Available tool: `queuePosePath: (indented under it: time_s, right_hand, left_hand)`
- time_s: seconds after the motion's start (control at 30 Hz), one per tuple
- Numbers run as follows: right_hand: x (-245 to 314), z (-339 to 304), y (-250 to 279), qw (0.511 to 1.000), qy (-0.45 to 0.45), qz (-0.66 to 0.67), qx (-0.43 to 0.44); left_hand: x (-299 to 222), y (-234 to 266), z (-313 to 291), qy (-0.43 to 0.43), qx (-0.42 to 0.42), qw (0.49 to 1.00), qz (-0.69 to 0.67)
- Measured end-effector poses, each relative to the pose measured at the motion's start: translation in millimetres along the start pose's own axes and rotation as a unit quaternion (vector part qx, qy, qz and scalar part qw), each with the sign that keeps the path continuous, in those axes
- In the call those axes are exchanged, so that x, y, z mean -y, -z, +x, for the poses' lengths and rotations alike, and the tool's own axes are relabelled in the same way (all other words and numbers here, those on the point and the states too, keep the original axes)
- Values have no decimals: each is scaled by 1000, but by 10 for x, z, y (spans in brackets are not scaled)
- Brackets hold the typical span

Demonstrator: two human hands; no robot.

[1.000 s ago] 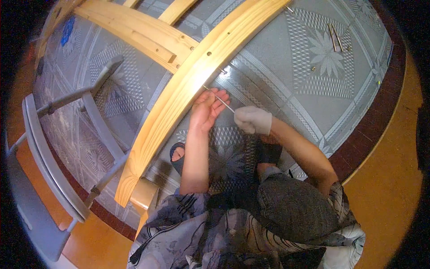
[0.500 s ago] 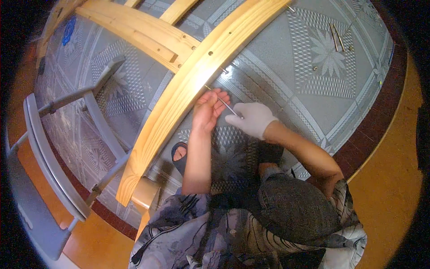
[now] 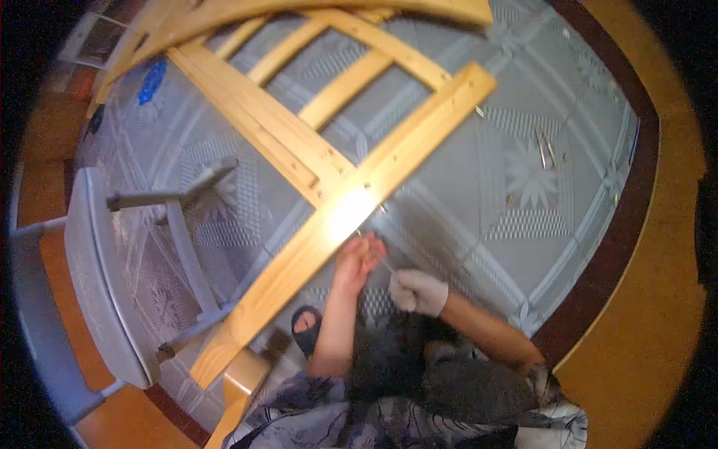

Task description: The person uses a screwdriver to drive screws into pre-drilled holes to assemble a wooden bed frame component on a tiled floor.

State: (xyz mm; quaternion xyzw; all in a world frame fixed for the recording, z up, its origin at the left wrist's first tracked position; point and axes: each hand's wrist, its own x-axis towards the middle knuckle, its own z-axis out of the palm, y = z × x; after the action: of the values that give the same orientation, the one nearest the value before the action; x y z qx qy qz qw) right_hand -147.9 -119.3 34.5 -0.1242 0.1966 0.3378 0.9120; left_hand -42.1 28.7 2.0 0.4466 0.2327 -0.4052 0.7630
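Note:
A pale wooden beam [image 3: 299,258] with drilled holes slants across the floor, joined to crossrails. At its near edge, my bare left hand [image 3: 357,263] has its thumb and fingers closed round a small metal bolt [image 3: 358,233] that sticks out of the wood. My right hand [image 3: 420,292], in a white glove, grips the lower end of a thin metal rod-like tool [image 3: 386,263]. The tool's upper end runs to my left fingers, which hide where it meets the bolt. Another metal fitting [image 3: 382,209] protrudes from the beam slightly farther up.
A grey folding chair [image 3: 112,284] lies to the left. Beyond the beam are more slats of the wooden frame [image 3: 254,127] and a blue item [image 3: 152,82]. Metal rods [image 3: 545,150] rest on the patterned floor mat [image 3: 464,194] at right. My sandalled foot [image 3: 306,322] is below the beam.
The view has shifted, so the beam and hands sit lower and more of the far frame shows. Both hands keep their grips; my right hand has turned slightly around the tool.

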Motion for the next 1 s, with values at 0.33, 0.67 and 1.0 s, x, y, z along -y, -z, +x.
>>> queuePosePath:
  time_s: [0.33,0.67,1.0]
  right_hand:
    - [51,-6,97,674,222,-628,-320]
    - [63,98,151,775,148,-524,-321]
    - [335,7,225,881,-16,-473,16]
  left_hand:
    - [-125,-165,-79,60,10,998,35]
    - [299,-377,14,-145,-154,977,11]
    - [348,-436,40,-151,-167,972,-66]
